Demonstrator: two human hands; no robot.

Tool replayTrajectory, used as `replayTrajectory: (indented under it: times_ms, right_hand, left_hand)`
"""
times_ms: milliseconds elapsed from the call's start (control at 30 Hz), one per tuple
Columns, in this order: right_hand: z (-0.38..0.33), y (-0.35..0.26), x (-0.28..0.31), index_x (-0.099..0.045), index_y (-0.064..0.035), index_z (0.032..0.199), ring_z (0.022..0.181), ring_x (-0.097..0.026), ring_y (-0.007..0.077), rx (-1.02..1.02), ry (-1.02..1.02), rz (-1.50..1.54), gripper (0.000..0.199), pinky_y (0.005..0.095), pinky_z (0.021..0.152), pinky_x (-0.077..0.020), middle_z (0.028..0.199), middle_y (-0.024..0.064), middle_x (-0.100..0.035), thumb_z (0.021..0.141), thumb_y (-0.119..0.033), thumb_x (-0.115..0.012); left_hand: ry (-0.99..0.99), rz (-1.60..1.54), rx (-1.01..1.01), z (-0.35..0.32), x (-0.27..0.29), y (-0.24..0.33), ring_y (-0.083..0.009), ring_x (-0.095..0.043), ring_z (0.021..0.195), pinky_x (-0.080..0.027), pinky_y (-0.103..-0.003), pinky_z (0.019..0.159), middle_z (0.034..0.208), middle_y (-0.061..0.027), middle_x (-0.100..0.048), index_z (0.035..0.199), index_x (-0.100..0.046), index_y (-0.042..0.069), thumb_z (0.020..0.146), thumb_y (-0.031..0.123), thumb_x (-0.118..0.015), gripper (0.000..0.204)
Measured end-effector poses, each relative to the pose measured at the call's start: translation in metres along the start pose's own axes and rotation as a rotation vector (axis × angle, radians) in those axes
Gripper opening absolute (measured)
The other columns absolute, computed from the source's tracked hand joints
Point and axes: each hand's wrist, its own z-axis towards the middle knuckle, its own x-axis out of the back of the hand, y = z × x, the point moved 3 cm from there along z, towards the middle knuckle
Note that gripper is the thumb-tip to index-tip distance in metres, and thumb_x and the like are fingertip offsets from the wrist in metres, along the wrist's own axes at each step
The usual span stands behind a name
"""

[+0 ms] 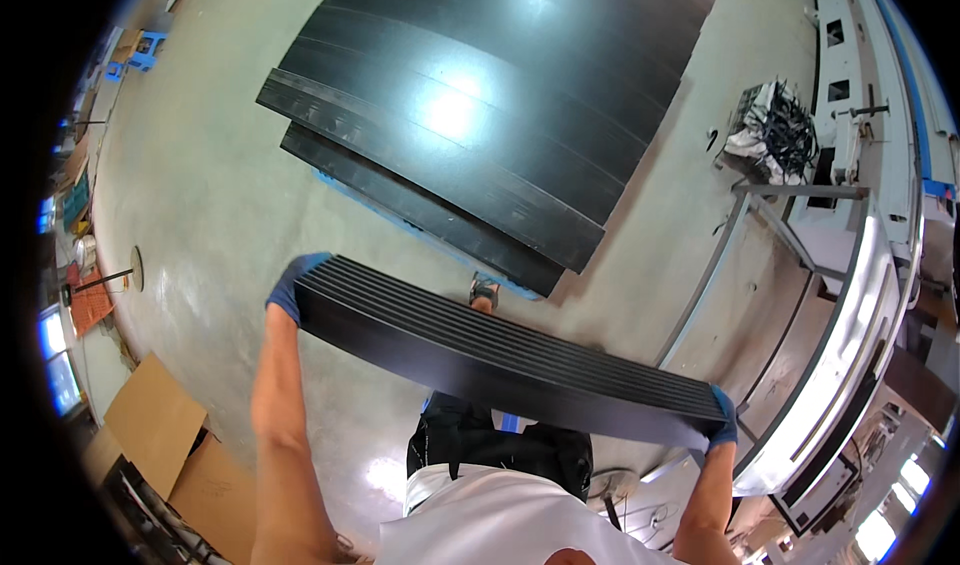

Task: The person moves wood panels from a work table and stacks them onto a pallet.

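A grey floor (200, 185) (a light's reflection (387, 477) gleaming on it) spreads between brown cardboard (155, 420), left, and a metal frame (800, 192), right.

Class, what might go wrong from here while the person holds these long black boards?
The long, flat black boards are held only at their ends, by the blue-gloved left hand and right hand, so middle ones might slip out. A foot shows just past them and could be struck if one fell. Their right end, if swung, may knock the grey metal frame beyond it.
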Motion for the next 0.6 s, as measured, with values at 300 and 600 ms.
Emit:
replayTrajectory:
  times_ms: [300, 600]
  right_hand:
    - [0.074, 0.096, -0.039, -0.062, 0.0051, 0.111, 0.097, -0.066, 0.0332, 0.079, -0.1, -0.479, 0.038, 0.0437, 0.09, -0.0526, 0.11, 0.0201, -0.067, 0.094, -0.025, -0.048]
    - [0.038, 0.091, -0.131, -0.063, 0.0005, 0.111, 0.089, -0.068, 0.032, 0.015, -0.157, -0.599, 0.028, 0.0411, 0.083, -0.0556, 0.101, 0.0199, -0.069, 0.089, -0.016, -0.056]
  left_hand:
    - [-0.074, 0.012, 0.178, 0.046, 0.076, -0.004, -0.0086, -0.055, 0.074, -0.047, -0.028, 0.068, 0.077, 0.0, -0.061, 0.081, -0.063, 0.011, 0.086, 0.007, -0.057, 0.009]
    - [-0.137, 0.265, 0.19, 0.057, 0.087, -0.05, -0.0053, -0.054, 0.074, -0.047, -0.028, 0.067, 0.076, 0.0036, -0.059, 0.08, -0.064, 0.016, 0.088, 0.01, -0.053, 0.015]
